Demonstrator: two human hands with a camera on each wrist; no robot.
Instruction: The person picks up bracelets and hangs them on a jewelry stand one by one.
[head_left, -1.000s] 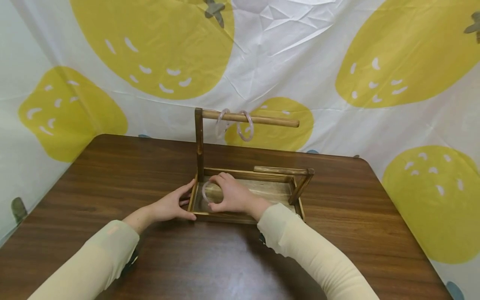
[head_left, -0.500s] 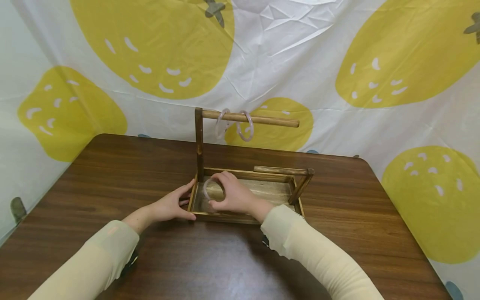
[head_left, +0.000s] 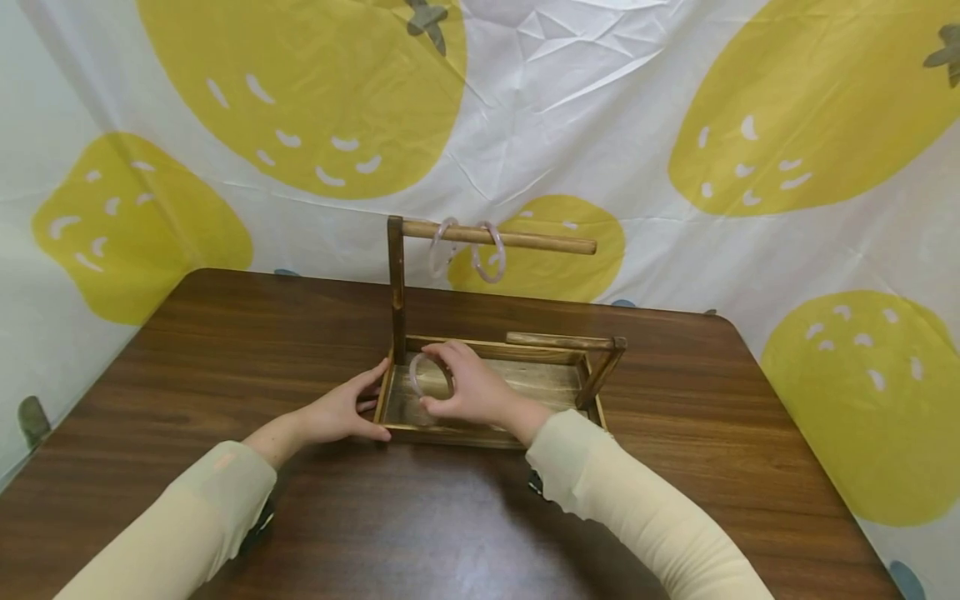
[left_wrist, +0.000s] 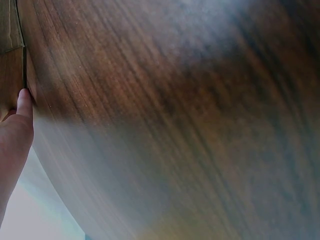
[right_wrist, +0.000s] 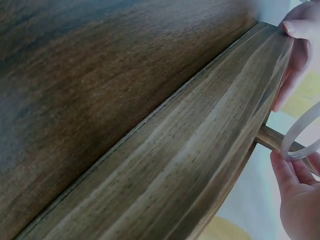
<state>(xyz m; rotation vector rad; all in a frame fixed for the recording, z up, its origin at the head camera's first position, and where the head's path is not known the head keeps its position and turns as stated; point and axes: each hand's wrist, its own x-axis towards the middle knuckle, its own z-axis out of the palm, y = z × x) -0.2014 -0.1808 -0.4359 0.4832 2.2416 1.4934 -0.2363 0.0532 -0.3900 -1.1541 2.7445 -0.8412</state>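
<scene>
A pale, translucent bangle (head_left: 413, 379) stands on edge over the left part of a wooden jewelry stand's tray (head_left: 450, 435). My right hand (head_left: 474, 390) pinches it between thumb and fingers. In the right wrist view, the bangle (right_wrist: 287, 144) shows at the fingertips of that hand (right_wrist: 300, 207). My left hand (head_left: 337, 411) holds the tray's left end, thumb at the front corner and fingers along the side. Only part of that hand (left_wrist: 14, 137) appears in the left wrist view. Two similar bangles, a left one (head_left: 432, 258) and a right one (head_left: 501, 252), hang from the tall rod (head_left: 555, 242).
A shorter rod (head_left: 558, 341) on the right post (head_left: 602, 375) reaches leftward over the tray's back edge. The stand sits on a brown wood-grain table (head_left: 225, 358). Behind the table hangs a white cloth (head_left: 300, 225) with yellow fruit prints.
My right hand has shifted slightly to the right and up with the bangle. The left hand stays at the tray's end, and the hanging bangles have not moved.
</scene>
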